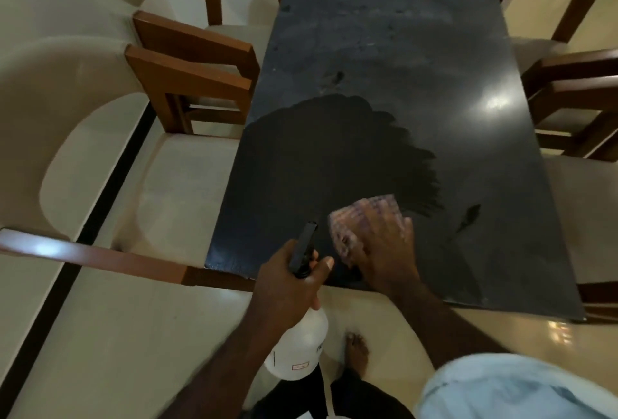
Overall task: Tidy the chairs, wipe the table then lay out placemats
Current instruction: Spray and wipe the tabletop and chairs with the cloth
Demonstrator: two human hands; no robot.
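A long dark table (401, 50) runs away from me. Its near half carries a darker wet patch (321, 157) with streaked edges. My right hand (381, 251) presses flat on a pink checked cloth (354, 218) near the table's front edge; both are blurred. My left hand (287, 288) grips the neck of a white spray bottle (301, 345) with a black nozzle (302, 248), held just in front of the table's near edge. Wooden chairs with cream cushions stand at both long sides: two on the left (187, 77), two on the right (575, 90).
A cream cushioned seat (187, 184) with a wooden arm (100, 258) lies close at the left front corner of the table. My bare foot (356, 351) stands on the pale tiled floor below the table's edge. A light glare sits on the table's right side.
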